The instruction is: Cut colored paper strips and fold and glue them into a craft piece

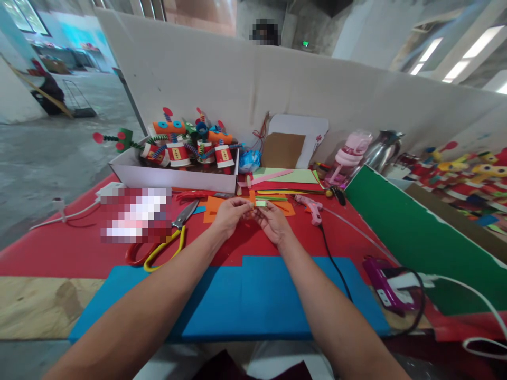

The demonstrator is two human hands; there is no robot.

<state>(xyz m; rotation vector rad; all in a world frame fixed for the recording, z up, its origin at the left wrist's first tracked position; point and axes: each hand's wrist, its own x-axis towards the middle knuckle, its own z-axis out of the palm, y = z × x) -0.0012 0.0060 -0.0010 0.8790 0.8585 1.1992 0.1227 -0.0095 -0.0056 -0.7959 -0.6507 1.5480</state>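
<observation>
Both my hands meet above the red table cover [59, 248], just beyond a blue foam sheet [245, 295]. My left hand [229, 215] and my right hand [273, 220] pinch a small light-green and orange paper piece [259, 204] between their fingertips. Orange paper scraps [214, 207] lie under and around the hands. Yellow-and-red handled scissors [168, 243] rest to the left of my left hand. A pink glue gun [312, 208] lies to the right of my right hand, its black cord trailing toward me.
A white box [174, 177] of red paper-cup figures stands behind the hands. Coloured paper sheets [289, 179], brown card, a pink bottle [350, 153] and a metal kettle [382, 150] sit at the back. A green board [412, 232] and a purple device [386, 285] lie right.
</observation>
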